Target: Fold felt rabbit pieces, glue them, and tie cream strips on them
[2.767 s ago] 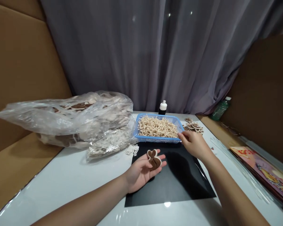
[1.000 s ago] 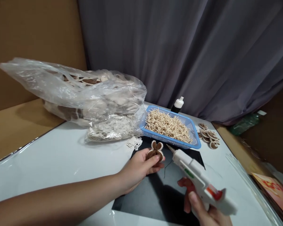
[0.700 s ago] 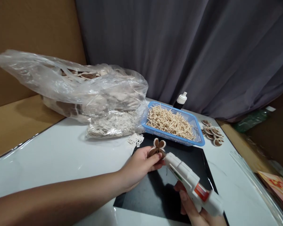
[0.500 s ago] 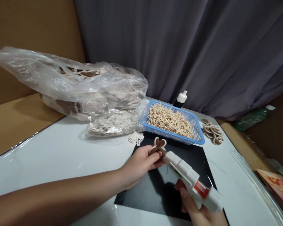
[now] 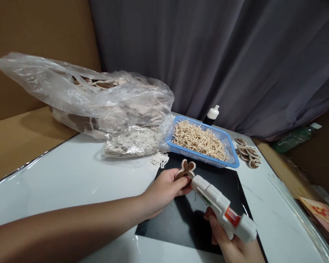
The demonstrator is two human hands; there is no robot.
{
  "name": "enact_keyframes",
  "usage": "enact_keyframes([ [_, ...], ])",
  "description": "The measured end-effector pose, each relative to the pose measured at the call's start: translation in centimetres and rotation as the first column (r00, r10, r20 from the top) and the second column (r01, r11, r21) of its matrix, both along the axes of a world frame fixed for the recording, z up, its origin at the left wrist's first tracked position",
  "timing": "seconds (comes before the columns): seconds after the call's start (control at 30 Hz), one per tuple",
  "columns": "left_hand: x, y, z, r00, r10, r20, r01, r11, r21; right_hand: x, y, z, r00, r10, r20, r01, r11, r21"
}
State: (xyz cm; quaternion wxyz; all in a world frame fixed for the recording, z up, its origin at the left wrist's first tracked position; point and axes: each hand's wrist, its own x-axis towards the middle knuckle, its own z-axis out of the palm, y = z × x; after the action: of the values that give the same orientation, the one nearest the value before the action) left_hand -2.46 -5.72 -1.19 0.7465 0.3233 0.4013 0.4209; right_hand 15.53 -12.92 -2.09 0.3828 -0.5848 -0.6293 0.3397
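Note:
My left hand (image 5: 171, 186) pinches a small brown felt flower (image 5: 188, 166) with pale fuzzy edges, its petals pointing up and away from me. In my right hand (image 5: 227, 237) is a white hot glue gun (image 5: 215, 195) with an orange-red section near its back. The gun's nozzle is at the centre of the flower; whether it touches the felt I cannot tell. Both hands are held over a black mat (image 5: 178, 223). My left fingers partly cover the lower petals.
A blue basket (image 5: 233, 153) of pale thin twisted pieces stands behind the mat. Clear plastic bags (image 5: 120, 106) of felt pieces are at left. Small white labels (image 5: 159, 160) lie beside them. Several finished-looking brown pieces (image 5: 248, 153) sit at right; a white-capped bottle (image 5: 211, 115) stands behind the basket.
The whole view has shifted slightly. My hands, the flower and the glue gun keep nearly the same pose, with the nozzle still at the flower's centre.

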Motion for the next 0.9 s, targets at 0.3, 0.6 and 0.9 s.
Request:
enact_keyframes([
  [0.3,-0.07,-0.07,-0.13,1.000,-0.007,-0.011,0.007,1.000,0.018,-0.05,-0.05,-0.17,1.000,-0.030,-0.008,0.030,0.999,-0.021],
  [0.6,-0.03,-0.08,-0.08,1.000,0.002,0.006,-0.002,1.000,0.005,-0.14,-0.07,0.01,0.999,-0.047,-0.024,0.046,0.999,-0.023],
  [0.9,-0.11,-0.08,0.02,1.000,0.004,0.017,-0.005,1.000,0.006,-0.14,-0.01,0.21,0.999,-0.051,0.003,0.051,0.999,0.001],
])
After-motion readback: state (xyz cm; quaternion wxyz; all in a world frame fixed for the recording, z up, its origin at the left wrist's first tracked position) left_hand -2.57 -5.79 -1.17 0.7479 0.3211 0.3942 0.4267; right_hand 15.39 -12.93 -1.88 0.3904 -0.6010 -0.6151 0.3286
